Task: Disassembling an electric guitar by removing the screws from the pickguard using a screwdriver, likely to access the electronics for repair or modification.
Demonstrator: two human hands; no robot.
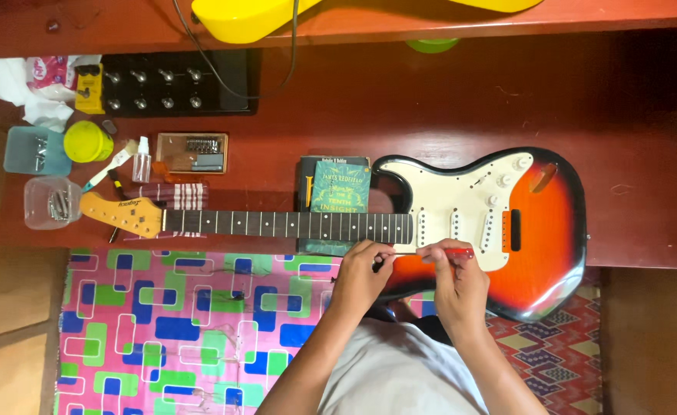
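Note:
A sunburst electric guitar (538, 253) with a cream pickguard lies flat on a low red table (430, 107), its dark neck (284, 224) running left to a pale headstock (123, 213). A green book (338, 184) props the neck near the body. My left hand (361, 273) rests at the neck's body end, fingers pinched at the fretboard edge. My right hand (453, 280) is beside it, holding a small red tool (458, 251) over the pickguard's lower edge.
At the table's left stand a black tray of tuning pegs (169, 81), a bridge part in a wooden box (192, 152), a yellow-green jar (87, 141), two clear containers of screws (50, 201), a small spray bottle (142, 161) and a brush. A patterned cloth (185, 323) covers the floor.

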